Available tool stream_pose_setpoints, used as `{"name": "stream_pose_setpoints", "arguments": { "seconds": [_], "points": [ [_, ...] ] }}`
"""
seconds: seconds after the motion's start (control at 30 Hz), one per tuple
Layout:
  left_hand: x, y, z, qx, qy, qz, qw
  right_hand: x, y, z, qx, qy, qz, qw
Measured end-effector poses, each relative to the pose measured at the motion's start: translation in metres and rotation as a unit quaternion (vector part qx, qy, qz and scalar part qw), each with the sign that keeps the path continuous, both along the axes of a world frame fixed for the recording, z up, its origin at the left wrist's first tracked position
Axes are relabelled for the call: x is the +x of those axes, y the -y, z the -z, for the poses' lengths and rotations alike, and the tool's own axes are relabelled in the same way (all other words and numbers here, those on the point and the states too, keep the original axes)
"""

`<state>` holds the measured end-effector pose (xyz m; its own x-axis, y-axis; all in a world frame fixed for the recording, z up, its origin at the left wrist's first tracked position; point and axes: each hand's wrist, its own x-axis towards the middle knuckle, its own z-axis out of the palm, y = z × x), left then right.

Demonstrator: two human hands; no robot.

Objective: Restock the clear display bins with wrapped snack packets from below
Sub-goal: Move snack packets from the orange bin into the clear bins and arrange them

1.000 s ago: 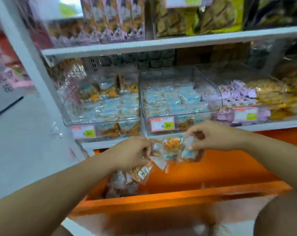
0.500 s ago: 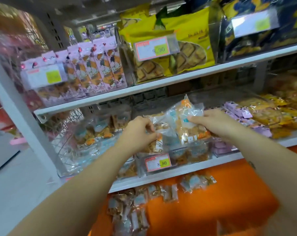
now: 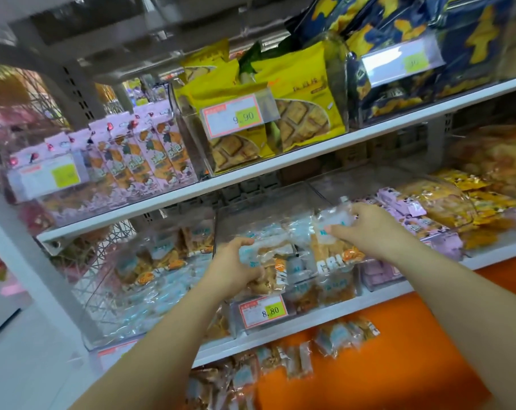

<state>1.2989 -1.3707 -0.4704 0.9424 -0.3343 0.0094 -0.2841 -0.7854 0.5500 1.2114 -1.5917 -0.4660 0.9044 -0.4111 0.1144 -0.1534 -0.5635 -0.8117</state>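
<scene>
Both my hands reach into the middle clear display bin (image 3: 295, 199) on the lower white shelf. My left hand (image 3: 236, 266) grips a clear wrapped snack packet (image 3: 273, 270) with brown pieces and blue print, low at the bin's front. My right hand (image 3: 366, 229) pinches the top of a second such packet (image 3: 335, 250), which stands upright beside the first. The bin carries an 8.80 price tag (image 3: 263, 310). More wrapped packets (image 3: 283, 365) lie loose in the orange compartment below the shelf.
A second clear bin (image 3: 138, 279) with the same snacks stands to the left. Pink packets (image 3: 404, 211) and yellow packets (image 3: 457, 202) fill bins on the right. The upper shelf (image 3: 280, 164) holds yellow biscuit bags, pink boxes and dark blue bags.
My hands rose from the orange compartment with the packets and now lower them into the middle bin. The view tilted up along the shelves.
</scene>
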Motion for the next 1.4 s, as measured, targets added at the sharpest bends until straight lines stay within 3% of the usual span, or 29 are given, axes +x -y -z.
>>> {"name": "stream_pose_setpoints", "arguments": {
  "seconds": [0.1, 0.23, 0.4, 0.5, 0.63, 0.8, 0.9, 0.93, 0.97, 1.07, 1.17, 1.4],
  "points": [
    [-0.006, -0.002, -0.004, -0.005, -0.019, -0.002, 1.000, -0.004, -0.002, -0.003, 0.041, 0.027, -0.013, 0.999],
    [-0.011, -0.003, -0.018, -0.093, 0.010, -0.004, 0.996, -0.007, -0.010, -0.005, 0.085, 0.071, -0.058, 0.992],
    [-0.016, 0.001, -0.033, -0.180, 0.021, 0.030, 0.983, -0.006, -0.024, -0.006, 0.083, 0.104, -0.153, 0.979],
    [-0.017, 0.004, -0.035, -0.221, -0.023, 0.058, 0.973, -0.008, -0.030, -0.003, 0.078, 0.102, -0.187, 0.974],
    [-0.022, 0.012, -0.041, -0.364, -0.145, 0.064, 0.918, -0.011, -0.034, -0.004, 0.065, 0.090, -0.197, 0.974],
    [-0.031, 0.017, -0.055, -0.405, -0.256, 0.060, 0.875, -0.012, -0.039, -0.001, 0.105, 0.125, -0.188, 0.968],
    [-0.037, 0.018, -0.062, -0.528, -0.296, 0.049, 0.794, -0.013, -0.040, -0.003, 0.143, 0.163, -0.141, 0.966],
    [-0.040, 0.018, -0.062, -0.550, -0.288, 0.051, 0.783, -0.013, -0.040, -0.004, 0.163, 0.172, -0.126, 0.963],
    [-0.043, 0.019, -0.058, -0.544, -0.268, 0.058, 0.793, -0.013, -0.040, -0.004, 0.185, 0.179, -0.112, 0.960],
    [-0.054, 0.024, -0.040, -0.460, -0.166, 0.079, 0.869, -0.011, -0.042, -0.002, 0.226, 0.186, -0.072, 0.954],
    [-0.067, 0.030, -0.029, -0.430, -0.096, 0.090, 0.893, -0.009, -0.047, 0.003, 0.249, 0.197, -0.050, 0.947],
    [-0.070, 0.032, -0.024, -0.348, -0.014, 0.129, 0.929, -0.011, -0.049, 0.003, 0.023, 0.230, -0.030, 0.972]
  ]
}}
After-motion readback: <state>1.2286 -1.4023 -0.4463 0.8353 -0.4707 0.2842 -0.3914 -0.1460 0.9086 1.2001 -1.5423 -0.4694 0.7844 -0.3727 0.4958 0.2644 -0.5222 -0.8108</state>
